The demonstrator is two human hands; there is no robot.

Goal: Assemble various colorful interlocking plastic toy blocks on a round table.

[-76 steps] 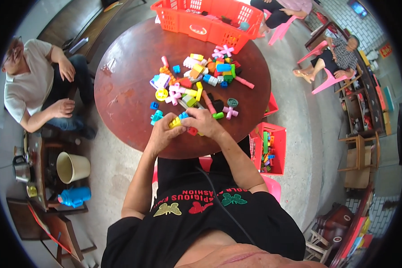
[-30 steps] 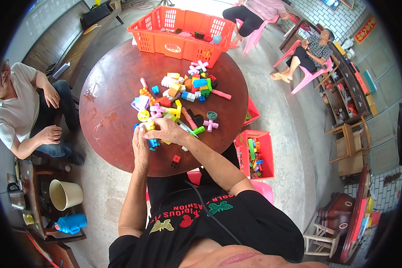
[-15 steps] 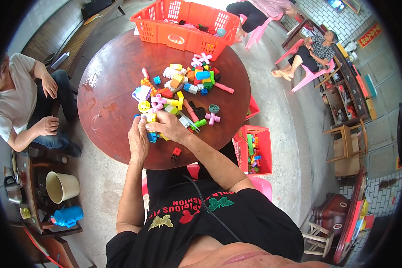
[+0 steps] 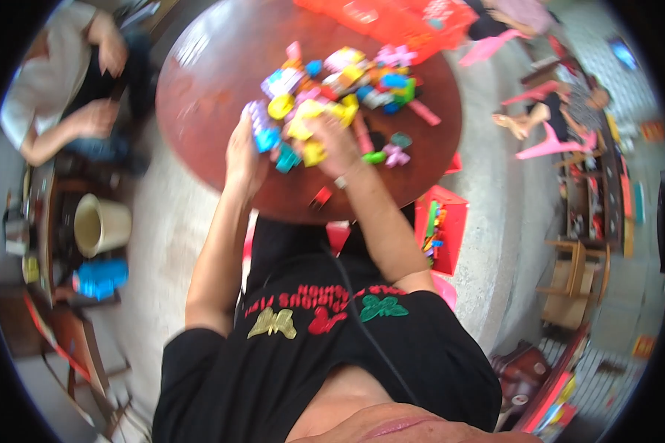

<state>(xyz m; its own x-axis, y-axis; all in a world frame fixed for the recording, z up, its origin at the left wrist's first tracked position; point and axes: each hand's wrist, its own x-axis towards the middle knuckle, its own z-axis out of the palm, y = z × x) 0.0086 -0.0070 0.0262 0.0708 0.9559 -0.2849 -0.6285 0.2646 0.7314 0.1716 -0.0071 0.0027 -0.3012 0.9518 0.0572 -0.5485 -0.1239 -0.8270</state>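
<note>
My left hand is closed around a stack of purple and blue building blocks near the left side of a colourful block pile. Across from it, my right hand has its fingers on a yellow block at the pile's near side; motion blurs the fingertips. Between the hands lie a teal block and another yellow block. A red and black block sits apart, close to the near table edge.
The round brown table has a red plastic basket on its far side. Below its right edge stands a red bin of blocks. A person sits at the left; others sit on pink chairs at the far right.
My hands have moved apart, the left one keeping the purple and blue blocks. The view has shifted, so the table appears higher and farther right.
</note>
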